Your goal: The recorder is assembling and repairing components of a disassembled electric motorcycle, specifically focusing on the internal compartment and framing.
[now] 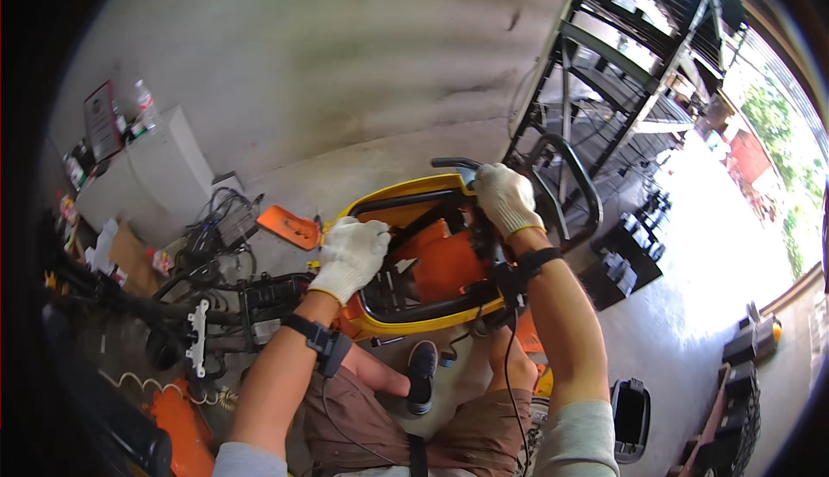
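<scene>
In front of me is a yellow scooter-like body shell [406, 332] with a black-edged opening and an orange inside [442, 265]. My left hand [352, 252], in a white knit glove, is at the opening's left end with its fingers curled closed; what they pinch, if anything, is hidden. At the right end, my right hand [508, 196], gloved the same way, closes over the shell's rim, beside a black tubular rail [589, 188]. The gloves hide its fingertips' exact contact. Black straps with small devices are round both wrists.
An orange panel [289, 227] lies beyond the shell's left end. A black frame with tangled cables [207, 240] stands at left, near a white cabinet [155, 175]. Metal shelving [604, 80] rises at the far right. A black tray-like part [631, 421] lies on the floor at right.
</scene>
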The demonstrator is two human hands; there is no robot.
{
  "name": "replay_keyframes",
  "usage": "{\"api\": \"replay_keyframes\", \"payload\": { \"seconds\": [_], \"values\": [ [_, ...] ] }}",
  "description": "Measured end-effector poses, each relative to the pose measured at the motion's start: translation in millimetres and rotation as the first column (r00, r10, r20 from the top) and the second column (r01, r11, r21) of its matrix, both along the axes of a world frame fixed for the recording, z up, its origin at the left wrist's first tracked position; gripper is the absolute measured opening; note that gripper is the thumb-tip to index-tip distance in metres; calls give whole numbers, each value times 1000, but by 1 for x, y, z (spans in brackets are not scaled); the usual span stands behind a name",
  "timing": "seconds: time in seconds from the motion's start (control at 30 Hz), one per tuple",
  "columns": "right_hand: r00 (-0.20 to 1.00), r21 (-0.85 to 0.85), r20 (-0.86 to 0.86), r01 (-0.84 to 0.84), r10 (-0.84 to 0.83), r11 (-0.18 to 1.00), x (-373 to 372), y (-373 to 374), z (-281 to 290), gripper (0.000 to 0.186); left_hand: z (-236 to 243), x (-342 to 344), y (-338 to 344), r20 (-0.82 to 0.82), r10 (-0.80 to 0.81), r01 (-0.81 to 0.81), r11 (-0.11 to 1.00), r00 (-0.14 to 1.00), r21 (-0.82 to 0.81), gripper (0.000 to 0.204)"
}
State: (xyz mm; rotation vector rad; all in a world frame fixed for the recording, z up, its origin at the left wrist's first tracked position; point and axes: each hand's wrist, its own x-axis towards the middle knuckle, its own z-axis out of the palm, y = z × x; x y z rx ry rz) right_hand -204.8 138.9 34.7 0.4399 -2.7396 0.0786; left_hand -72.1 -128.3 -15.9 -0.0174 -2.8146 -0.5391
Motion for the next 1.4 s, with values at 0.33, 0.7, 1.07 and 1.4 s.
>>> {"api": "replay_keyframes", "payload": {
  "seconds": [0.33,0.7,1.07,1.4],
  "values": [
    [957,-345,-137,-290,257,893,-5,19,-19,15,1,-2,3,139,-47,57,996,989,-65,29],
    [980,-396,-35,-195,197,897,-10,25,-18,22,-22,-5,4,-48,-98,99,995,994,15,25],
    [985,-345,-100,-165,139,924,-11,20,-23,18,-36,-16,4,-49,-114,118,989,992,94,22],
    [976,-372,-116,-213,183,904,-22,26,-32,16,-32,-17,9,32,-75,75,997,997,-9,23]
  ]
}}
